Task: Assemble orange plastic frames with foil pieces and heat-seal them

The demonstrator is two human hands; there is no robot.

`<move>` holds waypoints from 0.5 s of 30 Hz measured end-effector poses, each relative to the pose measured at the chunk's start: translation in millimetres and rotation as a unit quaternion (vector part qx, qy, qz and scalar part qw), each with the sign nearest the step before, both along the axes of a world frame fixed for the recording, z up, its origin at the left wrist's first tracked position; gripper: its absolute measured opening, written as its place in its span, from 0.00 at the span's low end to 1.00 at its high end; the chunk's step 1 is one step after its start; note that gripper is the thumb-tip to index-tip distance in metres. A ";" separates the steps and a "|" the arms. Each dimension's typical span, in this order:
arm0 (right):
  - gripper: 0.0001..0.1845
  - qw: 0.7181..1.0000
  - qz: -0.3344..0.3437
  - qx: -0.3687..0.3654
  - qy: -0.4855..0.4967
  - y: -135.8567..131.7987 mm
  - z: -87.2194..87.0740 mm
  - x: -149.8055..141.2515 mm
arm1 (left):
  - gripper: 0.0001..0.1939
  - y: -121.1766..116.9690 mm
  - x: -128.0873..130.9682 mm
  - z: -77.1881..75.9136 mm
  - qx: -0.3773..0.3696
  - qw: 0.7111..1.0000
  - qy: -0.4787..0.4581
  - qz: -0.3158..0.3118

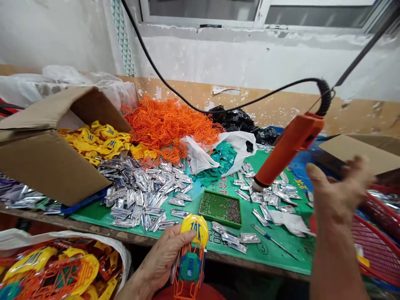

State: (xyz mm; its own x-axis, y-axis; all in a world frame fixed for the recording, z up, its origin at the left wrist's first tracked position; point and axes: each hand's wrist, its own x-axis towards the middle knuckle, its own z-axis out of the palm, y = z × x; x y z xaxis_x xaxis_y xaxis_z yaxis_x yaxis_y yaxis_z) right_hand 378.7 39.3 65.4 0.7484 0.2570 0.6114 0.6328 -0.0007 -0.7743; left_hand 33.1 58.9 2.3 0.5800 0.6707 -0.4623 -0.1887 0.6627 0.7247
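Workbench of bare wood (93, 228) is set against a flaking white wall (218, 62), with a window (200, 8) above. A green work mat (300, 250) is laid on it and serves as the reference point for all that follows.

Behind the mat are heaped orange lattice parts (168, 125) and black parts (237, 118). A cardboard box (53, 166) is tipped over at its left end, beside yellow parts (96, 141). A white sack (115, 250) of assembled yellow and orange frames (56, 266) is placed below its left end, and a red plastic basket (379, 246) beyond its right end.

On the mat are scattered silver packets (140, 191). Teal parts (223, 156) are held in a white plastic bag (240, 143). A green perforated tray (220, 208) and a small screwdriver (271, 241) are laid near its front edge.

An assembled plastic frame (189, 266) is gripped by the left hand (162, 258), in front of the mat, its fingers closed around it. The right hand (337, 187) is raised with fingers spread, holding nothing, just beside an orange electric screwdriver (289, 150) suspended by its coiled cord (324, 98).
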 end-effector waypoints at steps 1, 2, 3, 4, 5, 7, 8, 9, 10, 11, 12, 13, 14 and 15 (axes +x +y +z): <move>0.45 0.996 0.078 -0.013 0.034 11.0 3.6 1.2 | 0.15 -0.7 2.1 0.6 -0.001 1.000 -0.004 -0.004; 0.40 0.987 0.148 -0.018 0.059 22.2 7.1 -2.5 | 0.15 -1.3 3.9 0.9 -0.002 1.000 -0.007 -0.005; 0.36 0.974 0.212 -0.017 0.078 33.1 10.5 -9.8 | 0.15 -1.6 5.3 0.8 -0.004 1.000 -0.009 -0.006; 0.34 0.957 0.276 -0.016 0.091 42.9 14.1 -19.3 | 0.15 -1.6 6.1 0.4 -0.007 1.000 -0.009 -0.005; 0.33 0.930 0.348 0.000 0.121 51.6 18.0 -29.3 | 0.15 -1.5 6.3 -0.3 -0.009 1.000 -0.008 -0.001; 0.31 0.883 0.433 0.022 0.180 64.8 26.9 -47.1 | 0.15 -1.0 5.2 -2.0 -0.014 1.000 -0.007 0.007; 0.29 0.869 0.449 0.029 0.207 69.6 31.3 -53.7 | 0.14 -0.7 4.1 -2.7 -0.017 1.000 -0.008 0.009; 0.27 0.862 0.451 0.027 0.229 73.5 35.1 -58.8 | 0.14 -0.5 3.0 -3.3 -0.018 1.000 -0.011 0.010; 0.26 0.858 0.449 0.023 0.249 76.6 37.9 -63.0 | 0.13 -0.4 2.1 -3.6 -0.018 1.000 -0.017 0.011; 0.25 0.854 0.449 0.017 0.264 79.0 39.1 -66.8 | 0.13 -0.4 1.4 -3.8 -0.019 1.000 -0.022 0.010; 0.26 0.849 0.452 0.010 0.275 80.9 38.5 -70.9 | 0.13 -0.3 1.0 -3.9 -0.022 0.999 -0.027 0.009; 0.26 0.846 0.455 0.004 0.280 82.3 36.0 -75.6 | 0.12 -0.2 1.0 -4.1 -0.026 0.999 -0.031 0.011; 0.26 0.846 0.456 0.002 0.278 83.5 31.7 -81.0 | 0.12 -0.1 1.2 -4.5 -0.031 0.999 -0.033 0.014; 0.27 0.848 0.455 0.005 0.272 84.6 25.8 -87.2 | 0.12 0.1 1.5 -5.1 -0.035 0.999 -0.034 0.017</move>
State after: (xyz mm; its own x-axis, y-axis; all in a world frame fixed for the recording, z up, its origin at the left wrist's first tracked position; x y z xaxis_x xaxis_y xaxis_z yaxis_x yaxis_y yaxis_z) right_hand 291.6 123.9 91.2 0.4145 0.8766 0.2444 -0.0843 0.3044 -0.9488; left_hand 34.6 59.0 -2.8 0.5890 0.6582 -0.4690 -0.2603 0.7039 0.6609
